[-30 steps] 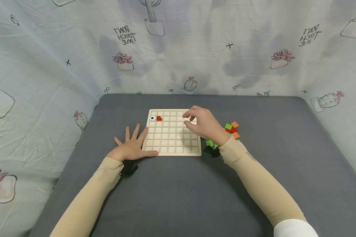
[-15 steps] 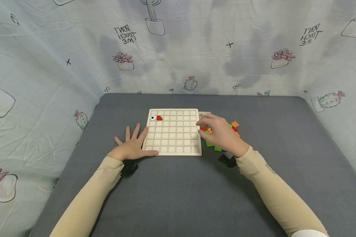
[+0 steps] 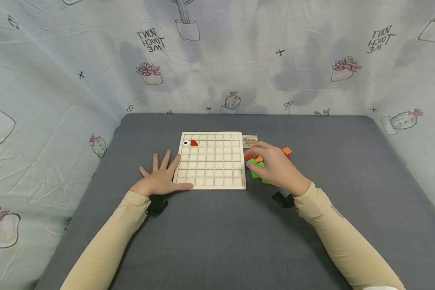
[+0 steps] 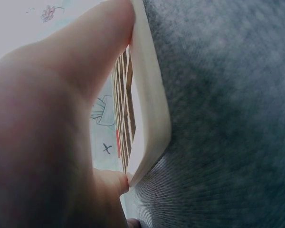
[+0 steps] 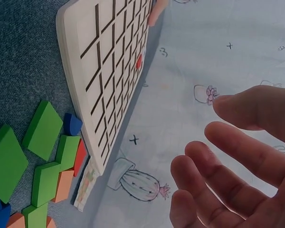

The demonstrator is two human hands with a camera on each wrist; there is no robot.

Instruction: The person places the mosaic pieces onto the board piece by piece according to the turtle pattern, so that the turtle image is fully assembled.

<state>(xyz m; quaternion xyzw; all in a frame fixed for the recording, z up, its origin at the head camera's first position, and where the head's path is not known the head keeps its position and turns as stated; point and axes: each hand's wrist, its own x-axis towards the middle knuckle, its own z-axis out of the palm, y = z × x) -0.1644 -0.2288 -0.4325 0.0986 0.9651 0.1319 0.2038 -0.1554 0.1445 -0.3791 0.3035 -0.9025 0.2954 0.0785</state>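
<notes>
Hands apart: your left hand [image 3: 158, 181] at the board's left side, your right hand [image 3: 277, 167] over the loose tiles [image 5: 45, 183].
Left lies splayed, fingers straight, gripping nothing, thumb on the board [image 3: 210, 167] at its near edge; right has fingers loosely bent, thumb apart, no piece seen between. Tiles sit on the tabletop [image 3: 210, 233] just off the board's right side, turned at mixed angles, no shared long axis. What seems to count: the pile is below your right hand, clearly the nearer one, with the grid just to its left; your left is across the board. Blue tile [image 5: 72, 124] just beside the frame; small card [image 3: 250, 139] beyond the pile. Eye piece [image 3: 186, 143] and red quarter-round [image 3: 193, 143] sit in neighbouring cells, far left.
</notes>
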